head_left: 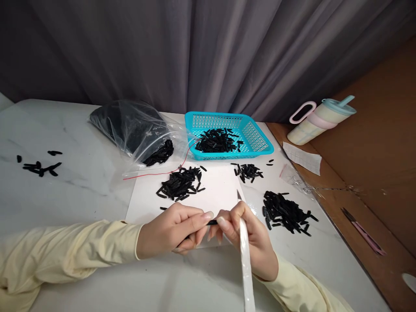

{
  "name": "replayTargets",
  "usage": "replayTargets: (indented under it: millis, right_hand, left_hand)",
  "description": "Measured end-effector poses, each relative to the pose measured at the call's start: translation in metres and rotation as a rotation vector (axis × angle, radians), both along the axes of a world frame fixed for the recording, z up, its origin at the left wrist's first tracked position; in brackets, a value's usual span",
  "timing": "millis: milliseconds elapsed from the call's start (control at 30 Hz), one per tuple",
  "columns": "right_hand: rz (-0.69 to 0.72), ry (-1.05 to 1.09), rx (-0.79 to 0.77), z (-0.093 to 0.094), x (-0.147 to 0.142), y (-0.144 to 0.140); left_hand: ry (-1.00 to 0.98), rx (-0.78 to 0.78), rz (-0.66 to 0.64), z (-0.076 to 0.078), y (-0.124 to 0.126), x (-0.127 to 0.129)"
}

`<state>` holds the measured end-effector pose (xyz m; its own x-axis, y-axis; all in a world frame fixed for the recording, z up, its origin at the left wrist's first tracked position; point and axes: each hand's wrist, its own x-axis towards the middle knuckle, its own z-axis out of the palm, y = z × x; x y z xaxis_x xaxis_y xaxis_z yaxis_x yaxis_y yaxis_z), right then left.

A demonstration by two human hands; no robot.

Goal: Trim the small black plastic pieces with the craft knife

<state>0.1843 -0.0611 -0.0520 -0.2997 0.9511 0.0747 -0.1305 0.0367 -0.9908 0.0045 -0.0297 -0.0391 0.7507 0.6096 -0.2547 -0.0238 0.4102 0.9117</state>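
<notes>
One black piece (pixel 212 222), slim, straight and partly hidden, lies between our hands, at centre. Our left hand (pixel 172 225) clamps one end in its fingertips; our right hand (pixel 251 242) has thumb and finger at the other, its fingers also closed around one white knife (pixel 246 264). We count one basket (pixel 269 149) at twelve, one bag (pixel 123 125) at eleven, and three loose heaps (pixel 180 184): eleven, one and three o'clock.
</notes>
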Motion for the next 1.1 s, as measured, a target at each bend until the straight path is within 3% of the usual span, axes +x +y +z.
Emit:
replayTargets:
  millis: [133,367,633,833,1100]
  right_hand:
    - [-0.111,-0.122,0.009,0.013,0.017,0.01]
    - [-0.13,-0.209,-0.084,0.034,0.023,0.009]
    - [-0.033,-0.06,-0.207,0.033,0.015,0.001]
    - [0.004,-0.019,-0.266,0.034,0.008,-0.001]
    - [0.041,0.019,-0.231,0.024,0.004,0.001]
  left_hand:
    - [0.057,0.086,0.033,-0.001,0.0,-0.002]
    - [0.071,0.074,0.041,0.002,0.001,-0.002]
    - [0.057,-0.008,0.02,-0.001,0.002,-0.002]
    - [0.085,0.107,0.034,-0.002,0.001,-0.002]
    - [0.162,0.277,0.031,-0.005,0.0,-0.004]
